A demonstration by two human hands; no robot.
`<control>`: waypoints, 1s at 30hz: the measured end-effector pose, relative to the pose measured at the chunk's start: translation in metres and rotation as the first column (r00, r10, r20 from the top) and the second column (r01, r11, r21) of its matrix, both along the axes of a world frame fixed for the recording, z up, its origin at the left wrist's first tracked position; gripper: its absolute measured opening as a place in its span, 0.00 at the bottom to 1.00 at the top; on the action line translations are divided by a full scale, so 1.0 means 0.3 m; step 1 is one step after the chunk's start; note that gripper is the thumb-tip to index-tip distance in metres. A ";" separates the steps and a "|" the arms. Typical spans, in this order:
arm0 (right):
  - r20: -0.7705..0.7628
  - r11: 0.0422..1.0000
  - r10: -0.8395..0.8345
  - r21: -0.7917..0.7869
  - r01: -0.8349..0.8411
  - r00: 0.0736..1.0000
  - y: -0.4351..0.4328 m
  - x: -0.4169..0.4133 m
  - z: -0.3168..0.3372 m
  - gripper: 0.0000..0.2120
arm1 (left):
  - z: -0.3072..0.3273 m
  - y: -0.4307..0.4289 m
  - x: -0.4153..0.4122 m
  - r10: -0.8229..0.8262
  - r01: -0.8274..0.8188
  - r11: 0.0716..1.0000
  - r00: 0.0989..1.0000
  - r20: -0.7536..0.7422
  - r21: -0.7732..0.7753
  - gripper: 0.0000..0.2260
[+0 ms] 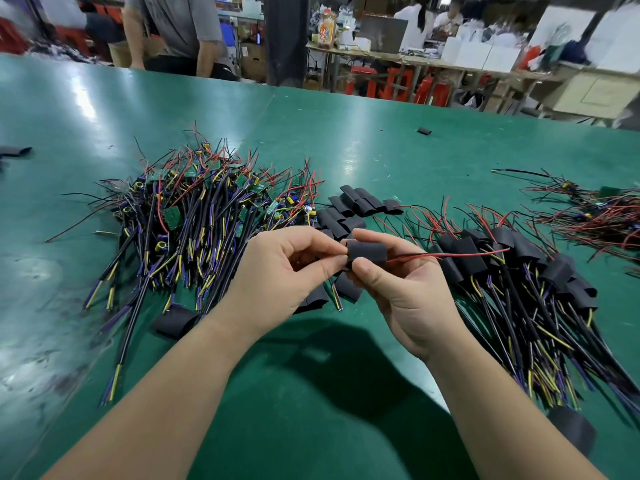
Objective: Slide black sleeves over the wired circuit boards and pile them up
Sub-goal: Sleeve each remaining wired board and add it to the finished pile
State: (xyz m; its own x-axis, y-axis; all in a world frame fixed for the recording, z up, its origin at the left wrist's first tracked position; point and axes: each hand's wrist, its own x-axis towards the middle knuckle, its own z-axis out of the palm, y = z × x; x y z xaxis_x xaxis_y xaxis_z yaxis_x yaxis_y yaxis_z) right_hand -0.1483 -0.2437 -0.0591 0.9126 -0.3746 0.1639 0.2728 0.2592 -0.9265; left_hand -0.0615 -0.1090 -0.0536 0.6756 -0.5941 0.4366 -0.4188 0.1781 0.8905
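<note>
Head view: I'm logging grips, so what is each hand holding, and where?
Right hand pinches the black sleeve, thumb below, forefinger above. Left hand pinches at the sleeve's left end; whether it also grips the board inside is hidden.

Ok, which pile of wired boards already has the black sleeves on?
The pile beside the right hand: black sleeves cover its boards, while the big left pile shows bare green boards.

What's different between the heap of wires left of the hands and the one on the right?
The left heap shows bare green boards; the right heap has its boards inside black sleeves. The left heap is tangled; the right heap has cables that fan out more evenly. Both have black cables with yellow and purple ends, plus thin red wires.
</note>
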 end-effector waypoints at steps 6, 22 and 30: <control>0.004 0.997 0.073 -0.014 -0.073 0.997 0.004 0.002 -0.001 0.21 | 0.004 0.008 0.015 0.021 -0.020 1.000 0.996 -0.087 0.007 0.10; -0.065 0.989 -0.039 0.141 0.048 0.997 -0.010 0.006 0.002 0.20 | 0.038 0.029 0.022 -0.144 0.138 0.989 0.876 -0.461 -0.046 0.13; -0.032 0.998 -0.022 0.062 0.024 0.999 0.000 0.004 0.006 0.19 | 0.032 0.028 0.026 -0.140 0.138 0.990 0.883 -0.448 -0.037 0.10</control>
